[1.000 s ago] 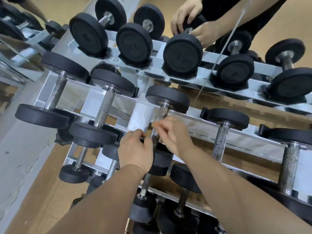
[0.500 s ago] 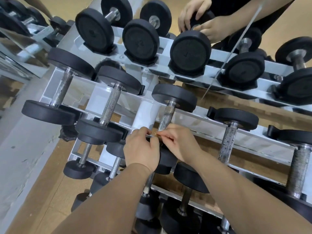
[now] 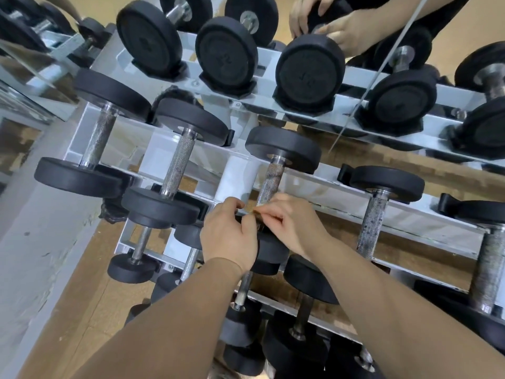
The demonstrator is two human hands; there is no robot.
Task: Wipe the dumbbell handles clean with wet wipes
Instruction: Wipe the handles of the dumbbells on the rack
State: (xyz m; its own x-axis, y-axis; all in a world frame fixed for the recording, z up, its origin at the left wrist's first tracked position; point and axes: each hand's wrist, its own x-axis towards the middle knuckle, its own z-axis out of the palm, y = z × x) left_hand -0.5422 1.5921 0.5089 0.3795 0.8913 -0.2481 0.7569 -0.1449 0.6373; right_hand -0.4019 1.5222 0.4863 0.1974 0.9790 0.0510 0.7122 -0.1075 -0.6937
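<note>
Pinching one tan scrap [image 3: 257, 212] together, left hand [image 3: 229, 237] and right hand [image 3: 296, 225] are sitting, fingers curled, by the handle [image 3: 271, 181].

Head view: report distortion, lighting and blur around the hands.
Head view: wide-angle bending bows the rack rail and stretches the forearms near the bottom edge; light is even and soft, with no hard shadows; the handle is sharp, but the tan scrap pinched between left hand and right hand is too small and soft to identify.
</note>
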